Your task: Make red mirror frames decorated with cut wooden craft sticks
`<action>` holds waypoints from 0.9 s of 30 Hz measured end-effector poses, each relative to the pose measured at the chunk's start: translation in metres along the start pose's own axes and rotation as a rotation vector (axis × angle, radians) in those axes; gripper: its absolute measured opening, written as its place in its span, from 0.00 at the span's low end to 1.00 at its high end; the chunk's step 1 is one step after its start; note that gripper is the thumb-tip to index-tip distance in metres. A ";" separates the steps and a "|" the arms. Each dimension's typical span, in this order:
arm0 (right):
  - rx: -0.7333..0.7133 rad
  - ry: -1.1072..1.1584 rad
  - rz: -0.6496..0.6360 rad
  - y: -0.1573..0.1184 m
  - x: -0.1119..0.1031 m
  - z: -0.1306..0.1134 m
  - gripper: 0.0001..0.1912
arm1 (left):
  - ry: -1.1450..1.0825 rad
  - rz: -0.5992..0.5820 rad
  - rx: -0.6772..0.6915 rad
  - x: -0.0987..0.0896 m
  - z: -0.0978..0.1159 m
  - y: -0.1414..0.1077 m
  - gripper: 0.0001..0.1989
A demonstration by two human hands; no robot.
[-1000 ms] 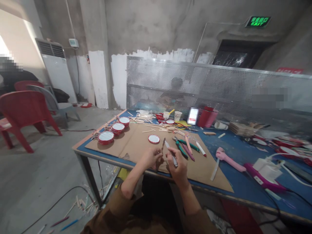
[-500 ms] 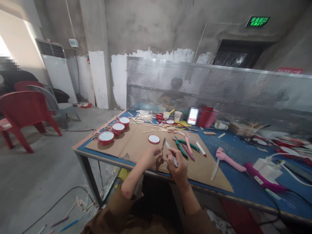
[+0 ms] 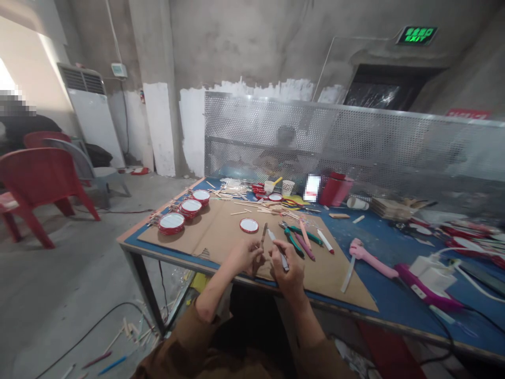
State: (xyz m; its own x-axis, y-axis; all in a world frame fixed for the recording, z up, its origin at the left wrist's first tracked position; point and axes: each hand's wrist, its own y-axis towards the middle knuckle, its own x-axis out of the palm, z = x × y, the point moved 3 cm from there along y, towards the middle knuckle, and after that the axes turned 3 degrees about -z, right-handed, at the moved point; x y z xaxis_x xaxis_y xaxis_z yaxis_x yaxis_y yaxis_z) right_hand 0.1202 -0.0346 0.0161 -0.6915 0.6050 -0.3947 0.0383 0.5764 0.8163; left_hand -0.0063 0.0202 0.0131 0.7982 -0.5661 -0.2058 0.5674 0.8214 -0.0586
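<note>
Cardboard [image 3: 219, 231] stretches leftward from the left hand [image 3: 245, 255] to three round red-and-white pieces [image 3: 191, 206], giving me width that side. Through my remote view, that hand pinches a slim brown stick [image 3: 264, 232] near the front table edge [image 3: 189, 261]; the right hand [image 3: 290, 265] grips a white pen [image 3: 272, 237], its tip just beside the stick, contact unclear to me. Green-handled pliers [image 3: 294, 241] lie close beyond, narrowing the right.

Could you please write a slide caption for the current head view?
Above brown cardboard, the left hand holds a thin stick while the right hand grips a white pen-like tool.
</note>
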 end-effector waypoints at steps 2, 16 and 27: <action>-0.011 0.010 -0.001 0.000 0.000 -0.001 0.09 | 0.003 -0.001 0.012 0.000 0.000 0.000 0.07; -0.016 0.016 -0.026 0.001 0.000 -0.003 0.09 | -0.019 -0.001 0.031 0.000 -0.003 0.000 0.09; -0.024 0.000 -0.025 0.002 -0.001 -0.004 0.09 | 0.011 0.020 0.023 -0.001 0.000 -0.001 0.09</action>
State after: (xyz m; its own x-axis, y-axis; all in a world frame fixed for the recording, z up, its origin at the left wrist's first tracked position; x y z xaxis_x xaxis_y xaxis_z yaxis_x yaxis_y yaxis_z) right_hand 0.1179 -0.0365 0.0197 -0.6922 0.5902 -0.4154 0.0033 0.5782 0.8159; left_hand -0.0077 0.0194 0.0132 0.8073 -0.5486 -0.2173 0.5558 0.8307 -0.0323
